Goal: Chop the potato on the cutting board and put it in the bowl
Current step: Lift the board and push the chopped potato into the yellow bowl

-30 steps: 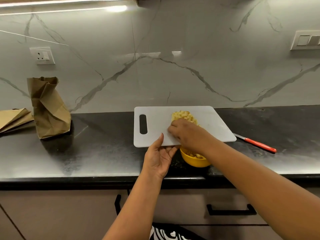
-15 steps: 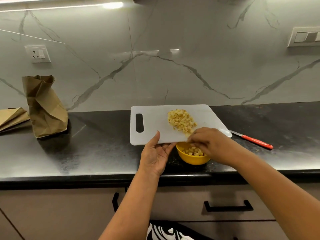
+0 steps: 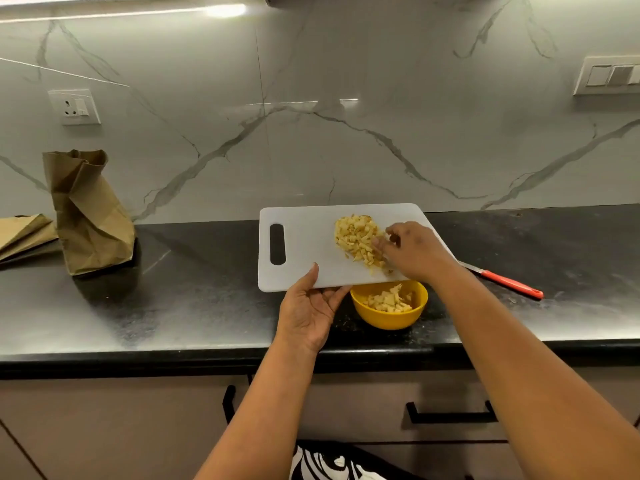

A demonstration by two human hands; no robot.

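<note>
Over yellow bowl (image 3: 388, 315), L hand (image 3: 309, 311) grips cutting board (image 3: 304, 244), R hand (image 3: 414, 251) fingers loose on chopped potato (image 3: 356, 237)

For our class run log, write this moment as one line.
stage: transferring | left hand: grips white plastic cutting board | right hand: on chopped potato pile | yellow bowl: partly filled

Light comes from a strip lamp (image 3: 221, 10) under the cabinet at twelve o'clock, blown out to a white glare. It casts pale reflections on the glossy marble wall (image 3: 346, 140) and a grey sheen over the dark counter (image 3: 190, 306). The paper bag (image 3: 88, 216) throws a soft shadow toward six o'clock. Wide-angle bending curves the edges; fingers at centre blur slightly.
</note>
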